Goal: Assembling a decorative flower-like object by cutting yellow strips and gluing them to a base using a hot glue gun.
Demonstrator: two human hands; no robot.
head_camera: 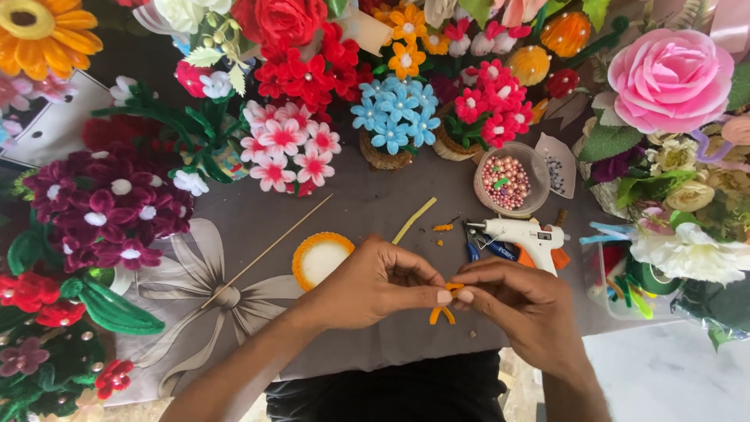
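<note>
My left hand (375,285) and my right hand (519,301) meet fingertip to fingertip over the grey cloth (367,211). Both pinch a small orange pipe-cleaner piece (443,311), whose two short ends hang below my fingers. Just beyond my left hand lies a round white disc edged in orange fuzz (319,259). A white glue gun (525,238) lies just past my right hand. A yellow strip (414,219) and an orange scrap (443,227) lie on the cloth ahead.
A thin wooden stick (266,252) lies diagonally at left. A clear bowl of pink beads (508,181) stands behind the glue gun. Handmade flower bouquets ring the work area: maroon (109,207), pink-white (289,148), blue (394,113), a big pink rose (670,78).
</note>
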